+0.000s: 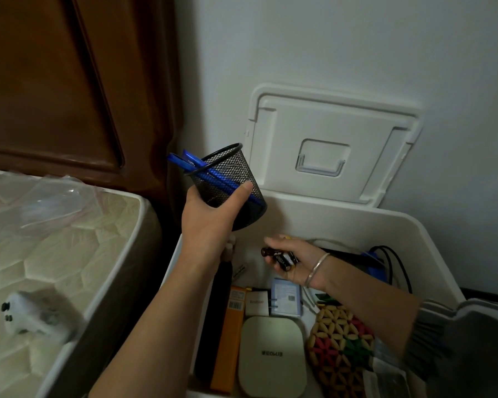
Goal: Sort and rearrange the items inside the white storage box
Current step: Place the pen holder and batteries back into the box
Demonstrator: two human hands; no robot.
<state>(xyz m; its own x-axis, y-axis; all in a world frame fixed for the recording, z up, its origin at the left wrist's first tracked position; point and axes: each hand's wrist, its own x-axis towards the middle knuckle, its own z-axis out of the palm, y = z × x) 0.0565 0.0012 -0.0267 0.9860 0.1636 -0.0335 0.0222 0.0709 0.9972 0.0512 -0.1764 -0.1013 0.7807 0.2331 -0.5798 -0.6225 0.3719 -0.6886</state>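
Observation:
My left hand (210,216) grips a black mesh pen cup (227,179), tilted and lifted above the back left corner of the white storage box (342,216). Blue pens (184,161) stick out of the cup. Over the box's back half, my right hand (292,261) holds several dark batteries (279,257). On the box floor lie an orange box (229,337), a pale green rounded case (272,357), a small white box (256,304), a pale blue packet (286,301), a beaded woven mat (341,343), and black cables with a blue plug (375,264).
The box's white lid (331,147) leans open against the white wall behind. A mattress (55,254) lies to the left with a clear plastic bag (49,202) and a small white device (35,317) on it. A dark wooden headboard (69,81) stands behind it.

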